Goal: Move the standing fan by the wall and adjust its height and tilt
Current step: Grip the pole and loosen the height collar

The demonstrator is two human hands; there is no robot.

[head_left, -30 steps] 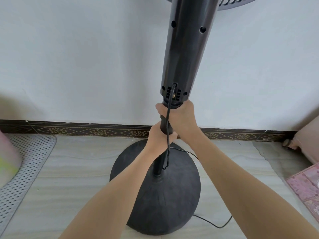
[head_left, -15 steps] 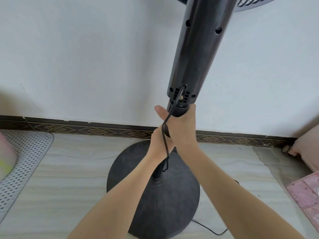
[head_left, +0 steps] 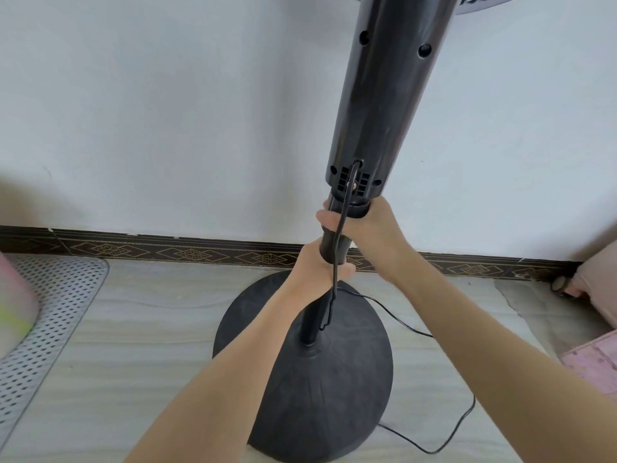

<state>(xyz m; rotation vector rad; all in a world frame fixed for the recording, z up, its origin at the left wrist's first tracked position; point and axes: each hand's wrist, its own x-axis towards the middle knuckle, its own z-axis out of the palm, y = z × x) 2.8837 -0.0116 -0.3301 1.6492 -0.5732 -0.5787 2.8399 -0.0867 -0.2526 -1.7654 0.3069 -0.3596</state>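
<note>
A black standing fan (head_left: 384, 105) rises in front of the white wall, its wide upper column leaning toward me and its grille edge (head_left: 480, 0) just showing at the top. Its round black base (head_left: 340, 396) sits on the floor. My right hand (head_left: 370, 225) grips the pole right under the column's lower end. My left hand (head_left: 320, 265) grips the thin pole (head_left: 310, 325) just below it. The fan's power cord (head_left: 434, 449) hangs down the pole and trails over the floor to the right.
A dark patterned skirting (head_left: 167, 252) runs along the wall's foot. A perforated white mat (head_left: 50, 312) and a pale bundle lie at the left. A pink object (head_left: 601, 289) and a pink patterned mat (head_left: 597, 365) sit at the right.
The upper column has slid up and shifted right in view, showing more thin pole between my hands. My right hand rose with it; my left stayed lower on the pole.
</note>
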